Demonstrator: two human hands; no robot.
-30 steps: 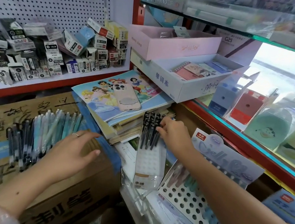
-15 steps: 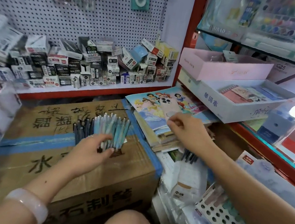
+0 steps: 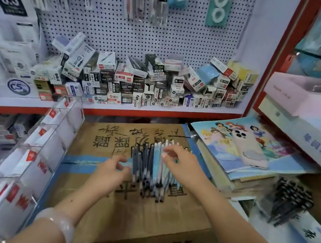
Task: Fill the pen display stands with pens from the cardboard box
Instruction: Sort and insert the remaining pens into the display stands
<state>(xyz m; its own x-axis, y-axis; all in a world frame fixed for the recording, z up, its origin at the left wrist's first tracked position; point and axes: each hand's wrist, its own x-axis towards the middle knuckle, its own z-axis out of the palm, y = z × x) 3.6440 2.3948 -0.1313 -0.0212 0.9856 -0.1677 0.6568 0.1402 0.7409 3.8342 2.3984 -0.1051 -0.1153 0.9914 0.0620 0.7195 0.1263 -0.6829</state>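
At the far left a clear stand with red-labelled compartments is seen leaning beside the box, its slots apparently without pens, so it is probably kept close for filling. A pale bangle is worn on the left wrist. The left hand is curled against the left edge of a row of pens lying on the closed, blue-taped box top, fingers bent and thumb near the barrels, seemingly to stop them rolling; whether any pen is actually pinched cannot be told. The right hand is laid over the right side of the row, fingers spread loosely, likely to gather or square the bunch before lifting. Further right, a phone is rested on a stack of cartoon notebooks, and a bundle of black pens is left on a lower white surface, well apart from both hands.
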